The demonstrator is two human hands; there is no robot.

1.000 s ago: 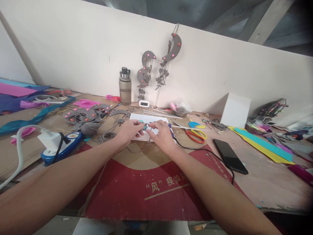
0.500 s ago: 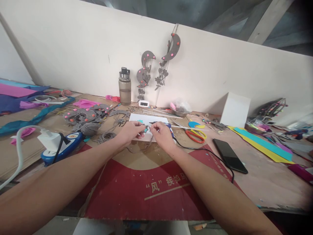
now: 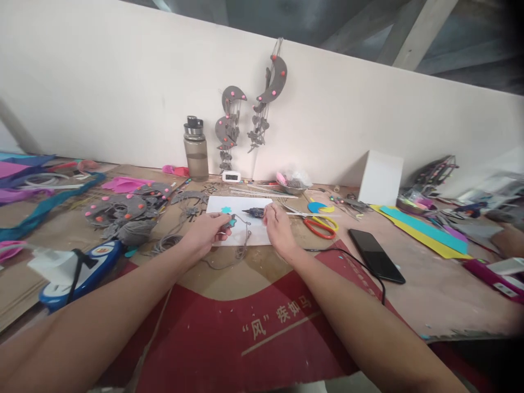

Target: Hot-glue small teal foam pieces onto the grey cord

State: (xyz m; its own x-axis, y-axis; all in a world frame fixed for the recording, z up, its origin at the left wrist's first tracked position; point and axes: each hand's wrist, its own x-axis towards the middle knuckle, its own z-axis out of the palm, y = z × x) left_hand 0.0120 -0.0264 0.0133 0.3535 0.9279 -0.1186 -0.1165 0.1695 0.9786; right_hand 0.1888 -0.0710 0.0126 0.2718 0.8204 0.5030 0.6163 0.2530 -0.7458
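We see the left hand [image 3: 204, 232] closed in a pinch grip on a small teal felt piece [image 3: 231, 222], with a grey cord [image 3: 244, 246] hanging from that piece and looping down onto the tabletop [image 3: 409, 305]. The right hand [image 3: 278, 229] rests just beside it, fingers loosely curled and nothing visibly clamped between them; its fingertips lie near the rear of the glue gun [image 3: 256, 211], but we cannot tell whether they touch it. The glue gun lies on the white sheet [image 3: 254, 232], nozzle pointing left, and 1 teal flower cut-out [image 3: 225, 209] lies on the same sheet further left. Both forearms extend over a red cardboard panel [image 3: 254, 327] printed with white characters. Right of the sheet lie the red-handled scissors [image 3: 321, 226], and beyond them a black phone [image 3: 375, 255] with a cable running back toward the right wrist. Left of the sheet we note a heap of grey felt pieces [image 3: 126, 210] with pink dots and a blue power strip [image 3: 82, 267] holding a white plug. At the wall stand a water bottle [image 3: 196, 148] and 2 grey crescent hangings [image 3: 249, 117].
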